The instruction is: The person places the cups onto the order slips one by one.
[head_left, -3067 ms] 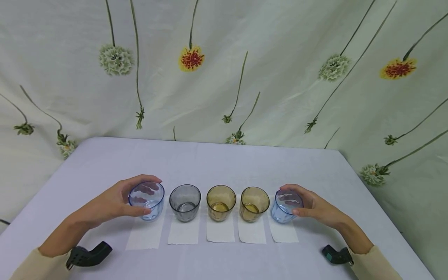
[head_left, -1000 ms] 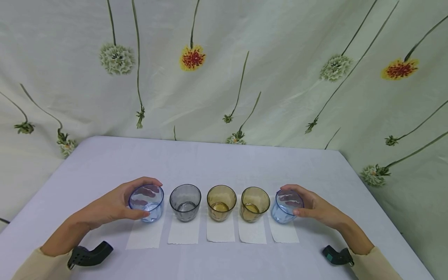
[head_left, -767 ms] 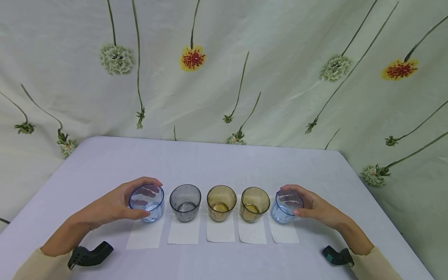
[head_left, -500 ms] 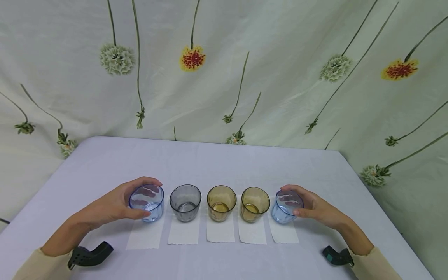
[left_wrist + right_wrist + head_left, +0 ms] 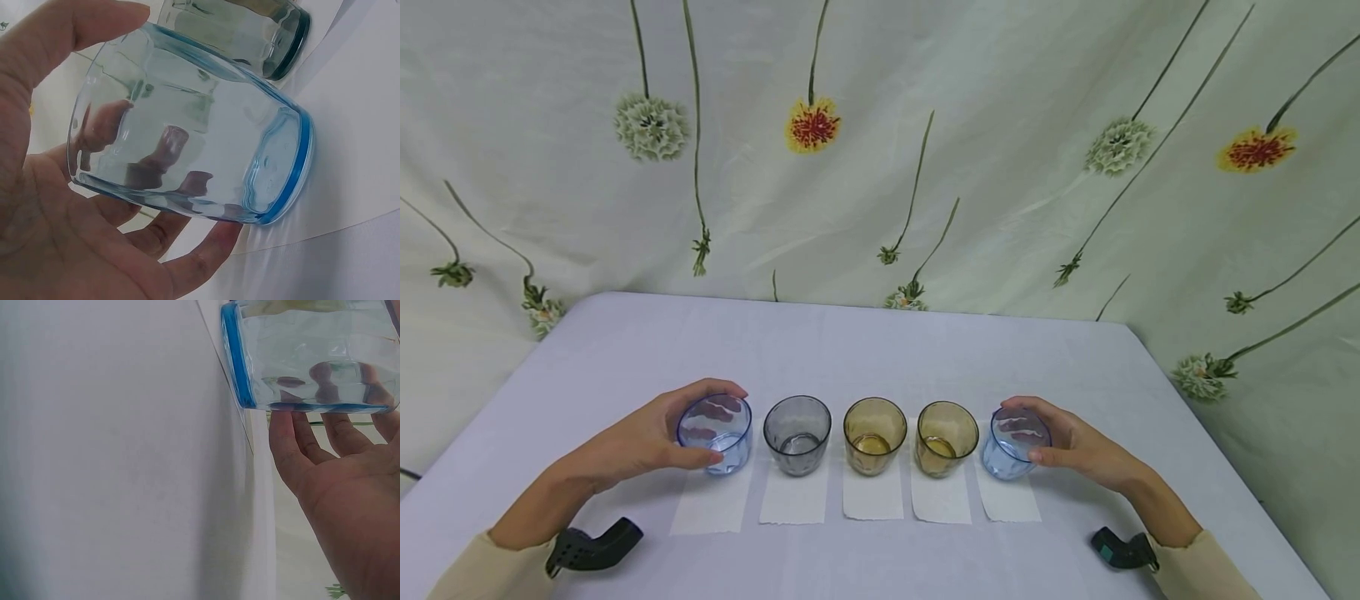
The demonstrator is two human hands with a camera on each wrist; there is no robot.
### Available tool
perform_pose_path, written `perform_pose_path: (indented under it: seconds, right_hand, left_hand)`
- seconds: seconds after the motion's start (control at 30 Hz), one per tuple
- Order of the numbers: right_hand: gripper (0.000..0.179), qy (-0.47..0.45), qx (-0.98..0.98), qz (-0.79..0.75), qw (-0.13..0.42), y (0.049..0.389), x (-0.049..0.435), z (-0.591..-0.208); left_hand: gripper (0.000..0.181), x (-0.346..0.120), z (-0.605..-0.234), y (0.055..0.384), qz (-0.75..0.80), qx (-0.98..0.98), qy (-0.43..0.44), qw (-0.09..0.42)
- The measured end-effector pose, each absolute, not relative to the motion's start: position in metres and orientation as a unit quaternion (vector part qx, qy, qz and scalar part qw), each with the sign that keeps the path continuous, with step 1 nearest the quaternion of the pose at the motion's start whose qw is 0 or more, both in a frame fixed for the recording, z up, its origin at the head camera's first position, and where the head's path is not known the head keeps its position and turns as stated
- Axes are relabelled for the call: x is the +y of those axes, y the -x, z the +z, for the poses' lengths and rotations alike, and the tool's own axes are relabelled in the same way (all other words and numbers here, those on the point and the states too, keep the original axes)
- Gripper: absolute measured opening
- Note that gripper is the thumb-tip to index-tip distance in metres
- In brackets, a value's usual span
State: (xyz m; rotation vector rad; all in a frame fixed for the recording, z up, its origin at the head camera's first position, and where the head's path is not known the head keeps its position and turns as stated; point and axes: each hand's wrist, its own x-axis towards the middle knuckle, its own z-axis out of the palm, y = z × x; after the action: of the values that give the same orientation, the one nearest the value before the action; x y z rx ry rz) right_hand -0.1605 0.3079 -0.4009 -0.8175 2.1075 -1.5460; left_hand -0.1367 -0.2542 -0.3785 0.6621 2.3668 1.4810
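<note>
Five is not counted here; several tumblers stand in a row, each by a strip of white paper. My left hand (image 5: 651,433) grips the blue glass tumbler (image 5: 730,450) at the row's left end, thumb in front and fingers round the far side. In the left wrist view this blue tumbler (image 5: 212,125) stands with its base on the paper. My right hand (image 5: 1078,442) holds the smaller-looking blue tumbler (image 5: 1003,457) at the right end, thumb at its near side. The right wrist view shows fingers (image 5: 287,444) along that tumbler's wall.
Between the hands stand a grey tumbler (image 5: 797,437) and two amber tumblers, the left one (image 5: 874,437) and the right one (image 5: 946,440). White paper strips (image 5: 792,500) lie under the row on a white-covered table (image 5: 865,350). A flowered cloth (image 5: 1000,167) hangs behind.
Since the earliest frame my left hand and its blue tumbler have shifted very slightly. Over the last second both hands and all the tumblers stay in place.
</note>
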Motion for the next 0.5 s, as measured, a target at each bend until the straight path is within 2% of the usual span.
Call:
perform_pose_path:
  seconds: [0.23, 0.37, 0.5]
  right_hand:
    - [0.06, 0.293, 0.755, -0.553, 0.198, 0.1602, 0.3085, -0.4015]
    - [0.067, 0.271, 0.772, -0.541, 0.194, 0.159, 0.3073, -0.4006]
    - [0.071, 0.264, 0.786, -0.524, 0.193, 0.1608, 0.3088, -0.3981]
  left_hand:
    - [0.067, -0.2538, -0.3782, 0.1365, 0.515, 0.814, -0.23, 0.141]
    - [0.067, -0.2545, -0.3766, 0.1373, 0.513, 0.814, -0.234, 0.141]
    - [0.065, -0.2579, -0.3727, 0.1378, 0.509, 0.818, -0.237, 0.122]
